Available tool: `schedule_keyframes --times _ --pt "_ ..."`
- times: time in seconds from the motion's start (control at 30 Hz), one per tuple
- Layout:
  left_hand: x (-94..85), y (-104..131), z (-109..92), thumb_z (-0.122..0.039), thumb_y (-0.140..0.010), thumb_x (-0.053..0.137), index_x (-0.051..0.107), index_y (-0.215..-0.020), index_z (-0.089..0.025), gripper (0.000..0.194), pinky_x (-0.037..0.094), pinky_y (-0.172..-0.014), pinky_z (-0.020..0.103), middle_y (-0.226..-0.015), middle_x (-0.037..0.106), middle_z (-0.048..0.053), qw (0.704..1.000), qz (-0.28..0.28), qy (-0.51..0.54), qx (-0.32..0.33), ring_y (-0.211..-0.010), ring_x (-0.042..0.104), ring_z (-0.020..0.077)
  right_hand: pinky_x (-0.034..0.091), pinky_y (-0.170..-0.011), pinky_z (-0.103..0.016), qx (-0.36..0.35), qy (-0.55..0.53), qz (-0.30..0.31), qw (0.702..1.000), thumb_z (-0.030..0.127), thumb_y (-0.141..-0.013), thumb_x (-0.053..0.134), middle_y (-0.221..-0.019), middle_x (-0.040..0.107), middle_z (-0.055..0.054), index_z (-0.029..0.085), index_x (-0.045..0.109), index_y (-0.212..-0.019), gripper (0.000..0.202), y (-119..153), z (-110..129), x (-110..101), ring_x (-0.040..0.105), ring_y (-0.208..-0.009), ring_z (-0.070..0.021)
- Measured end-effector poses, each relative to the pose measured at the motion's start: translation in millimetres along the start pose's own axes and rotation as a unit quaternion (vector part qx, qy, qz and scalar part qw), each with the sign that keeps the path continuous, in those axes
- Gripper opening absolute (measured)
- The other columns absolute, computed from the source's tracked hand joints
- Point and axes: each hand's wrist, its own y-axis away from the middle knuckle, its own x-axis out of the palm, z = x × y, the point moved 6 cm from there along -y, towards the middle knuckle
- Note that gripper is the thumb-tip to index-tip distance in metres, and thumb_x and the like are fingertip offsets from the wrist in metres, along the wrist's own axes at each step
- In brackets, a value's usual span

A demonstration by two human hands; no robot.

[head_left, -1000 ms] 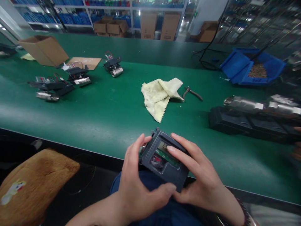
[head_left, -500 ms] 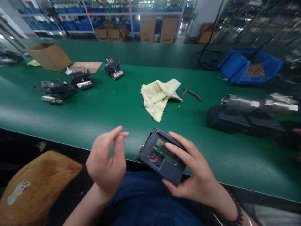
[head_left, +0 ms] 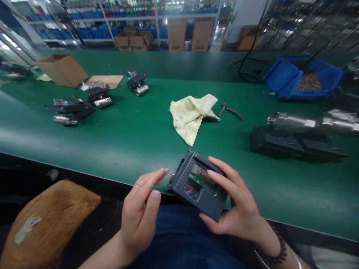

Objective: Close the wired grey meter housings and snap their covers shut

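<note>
Right hand (head_left: 238,205) grasps dark box (head_left: 207,202) with screen (head_left: 199,170), over front edge of tabletop (head_left: 134,138). Left hand (head_left: 141,211) released, near box. Beyond box: yellow cloth (head_left: 188,114), pliers (head_left: 233,111) close by. To right: black case (head_left: 283,145), metal pipe (head_left: 293,123) above; farther back, blue bin (head_left: 284,84).

Left hand (head_left: 140,215) and right hand (head_left: 239,201), two in all; one grey device (head_left: 206,203). On one green bench (head_left: 131,145): one yellow cloth (head_left: 186,112), one pair of pliers (head_left: 233,111), one blue bin (head_left: 283,80), at least three black-and-silver assemblies (head_left: 137,84) toward the left.
</note>
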Motion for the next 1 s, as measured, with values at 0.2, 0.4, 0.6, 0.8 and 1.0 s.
schedule_keyframes --times 0.2,0.4,0.6,0.8,1.0 --pt "26.7 -1.1 0.6 -0.036 -0.09 0.063 0.055 -0.131 -0.032 0.042 0.057 -0.088 0.03 -0.122 0.067 0.006 0.915 0.092 0.326 -0.22 -0.106 0.067 0.021 0.042 -0.105 -0.05 -0.023 -0.067 -0.062 0.996 0.029 -0.082 0.066 -0.146 0.035 -0.009 0.023 0.032 -0.146 0.073 6.6 -10.2 0.1 0.039 -0.131 -0.0307" --pt "40.1 -12.3 2.1 -0.04 -0.079 0.075 0.057 -0.131 -0.028 0.057 0.049 -0.1 0.044 -0.107 0.073 0.01 0.804 0.202 0.46 -0.319 -0.103 0.068 0.0279 0.042 -0.106 -0.048 -0.015 -0.085 -0.081 0.993 0.034 -0.085 0.064 -0.147 0.034 -0.008 0.025 0.031 -0.146 0.07 5.7 -10.9 2.5 0.038 -0.132 -0.0297" --pt "39.7 -18.1 -2.0 -0.035 -0.08 0.075 0.058 -0.13 -0.029 0.053 0.047 -0.101 0.038 -0.11 0.073 0.008 0.772 0.235 0.489 -0.33 -0.106 0.067 0.0242 0.045 -0.104 -0.046 -0.019 -0.068 -0.07 0.995 0.038 -0.087 0.062 -0.144 0.036 -0.011 0.021 0.037 -0.142 0.063 -1.0 -12.0 1.3 0.04 -0.13 -0.0304" --pt "42.8 -19.0 -5.0 -0.024 -0.086 0.069 0.055 -0.132 -0.029 0.048 0.045 -0.094 0.022 -0.113 0.072 0.007 0.727 0.267 0.532 -0.343 -0.106 0.066 0.0155 0.044 -0.105 -0.041 -0.033 -0.069 -0.059 0.995 0.041 -0.089 0.062 -0.144 0.036 -0.01 0.021 0.035 -0.144 0.064 -3.2 -12.9 0.9 0.04 -0.13 -0.028" --pt "42.4 -21.1 -5.6 -0.025 -0.088 0.067 0.053 -0.133 -0.029 0.047 0.043 -0.093 0.02 -0.112 0.072 0.007 0.73 0.274 0.538 -0.321 -0.105 0.066 0.0141 0.043 -0.105 -0.043 -0.027 -0.072 -0.054 0.996 0.04 -0.087 0.064 -0.144 0.037 -0.011 0.02 0.036 -0.144 0.066 -3.1 -13.3 0.8 0.04 -0.129 -0.0295"
